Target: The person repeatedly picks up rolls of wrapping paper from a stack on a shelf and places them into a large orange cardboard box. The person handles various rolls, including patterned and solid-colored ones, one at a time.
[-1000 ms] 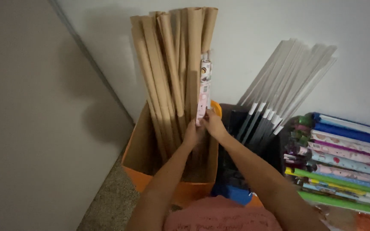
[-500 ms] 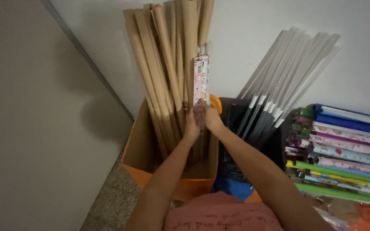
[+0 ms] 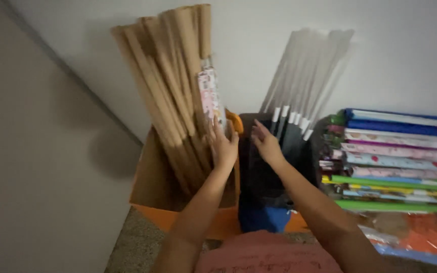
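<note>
A patterned pink-and-white paper roll (image 3: 209, 96) stands among several tall brown paper rolls (image 3: 170, 86) in an orange cardboard box (image 3: 150, 189). My left hand (image 3: 222, 144) rests with its fingers spread against the lower part of the patterned roll, not gripping it. My right hand (image 3: 265, 143) hovers open just to the right, over the dark bin (image 3: 259, 177), touching nothing that I can make out.
Several clear-wrapped rolls with white ends (image 3: 307, 76) lean in the dark bin against the white wall. A stack of colourful wrapping-paper rolls (image 3: 395, 151) lies at the right. A blue object (image 3: 261, 220) sits below the bin. The grey wall (image 3: 36, 151) closes the left side.
Both hands held the patterned roll together before. Now the roll stands in the box among the brown rolls, my right hand has let go and moved right, and my left hand has opened.
</note>
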